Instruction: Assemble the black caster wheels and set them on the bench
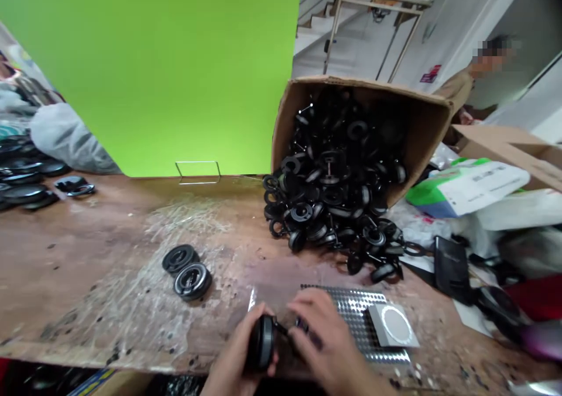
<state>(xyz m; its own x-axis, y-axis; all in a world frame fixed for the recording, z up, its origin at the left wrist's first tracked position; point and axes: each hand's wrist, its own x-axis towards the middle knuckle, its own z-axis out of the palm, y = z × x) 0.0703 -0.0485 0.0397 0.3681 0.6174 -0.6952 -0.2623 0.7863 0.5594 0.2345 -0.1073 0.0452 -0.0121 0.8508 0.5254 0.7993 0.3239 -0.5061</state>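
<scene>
My left hand grips a round black disc-shaped part held on edge at the near edge of the wooden table. My right hand is curled beside it, its fingers pinching a small black piece that touches the disc's side. Just right of my hands lies a perforated metal plate with a grey square pad carrying a white ring. Two finished black discs rest on the table to the left.
A tipped cardboard box spills several black parts onto the table behind my hands. A green screen stands at the back. More black discs lie far left. Bags, a black device and a person are at right.
</scene>
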